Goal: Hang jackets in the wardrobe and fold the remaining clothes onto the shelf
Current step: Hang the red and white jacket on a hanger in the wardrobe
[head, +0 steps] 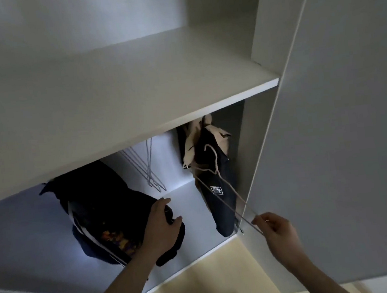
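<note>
While the head camera looks down into an open white wardrobe (255, 154), the hanging step looks to be in hand, with both arms reaching into the lower compartment under a wide shelf (133, 85).

The left hand (159, 224) curls its fingers and thumb over the edge of a dark jacket (99, 211) on the left, which has white stripes and an orange and purple print. Its top is hidden behind the shelf edge, so whether it hangs from a rail cannot be told.

The right hand (274, 229) pinches the near end of a thin wire hanger (218, 191), fingers curled narrowly round the wire. This hanger slants up and away, and its hook lies in front of a second dark jacket (219, 198) with a beige lining and a small white label, hanging at the right by the side wall. Whether the hanger carries that jacket or only crosses it is unclear.

Between the two jackets, a bunch of bare grey hangers (151, 172) hangs at the back; about three, though the wires overlap and the count is uncertain.

Counted: two jackets, one held hanger, roughly three spare hangers, one shelf with nothing on it in view, two hands. No clothes for folding are visible.

As a judgement, the next move calls for bringing the held hanger to the left jacket and threading it into the shoulders, keeping the wire clear of the right jacket. Pale floor (215, 273) shows below.
</note>
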Available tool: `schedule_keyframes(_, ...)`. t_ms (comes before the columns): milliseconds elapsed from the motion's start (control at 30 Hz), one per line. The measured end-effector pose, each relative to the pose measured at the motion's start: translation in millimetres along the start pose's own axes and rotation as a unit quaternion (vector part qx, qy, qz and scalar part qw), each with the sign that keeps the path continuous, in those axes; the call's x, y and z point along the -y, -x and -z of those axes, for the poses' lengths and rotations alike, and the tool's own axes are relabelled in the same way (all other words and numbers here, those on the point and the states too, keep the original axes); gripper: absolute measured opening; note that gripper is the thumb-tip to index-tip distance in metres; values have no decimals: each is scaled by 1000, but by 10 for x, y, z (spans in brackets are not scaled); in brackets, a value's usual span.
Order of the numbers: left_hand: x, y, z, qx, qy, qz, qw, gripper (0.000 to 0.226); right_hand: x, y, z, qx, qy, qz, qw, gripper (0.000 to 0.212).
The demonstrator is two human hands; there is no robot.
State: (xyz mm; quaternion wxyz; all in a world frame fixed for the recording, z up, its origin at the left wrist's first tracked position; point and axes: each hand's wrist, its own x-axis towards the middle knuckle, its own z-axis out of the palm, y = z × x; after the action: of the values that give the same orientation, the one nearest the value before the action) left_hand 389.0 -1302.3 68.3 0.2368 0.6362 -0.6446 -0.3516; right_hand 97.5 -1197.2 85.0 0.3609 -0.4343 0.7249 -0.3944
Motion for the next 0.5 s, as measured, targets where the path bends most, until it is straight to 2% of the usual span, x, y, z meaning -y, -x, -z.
schedule_keyframes(67, -81, 111, -133, 32, -28, -34, 999, 56, -125, 206, 167, 7, 24, -16, 1000, 25)
schedule_keyframes(167, -208, 157, -315, 77, -85, -100, 988, 63, -314, 560, 384, -10, 41, -51, 998, 34)
schedule_keyframes(333, -339, -11, -584, 161, -172, -190, 953, 74, -575, 1368, 676, -62, 34, -124, 990, 49)
schedule_keyframes(400, -338, -46, -719, 217, -205, -210, 931, 65, -633, 1754, 756, -77, 36, -148, 985, 51)
schedule_keyframes(500, -339, 79, -938, 288, -198, -245, 904, 31, -701, 2384, 843, -104, 25, -188, 976, 50)
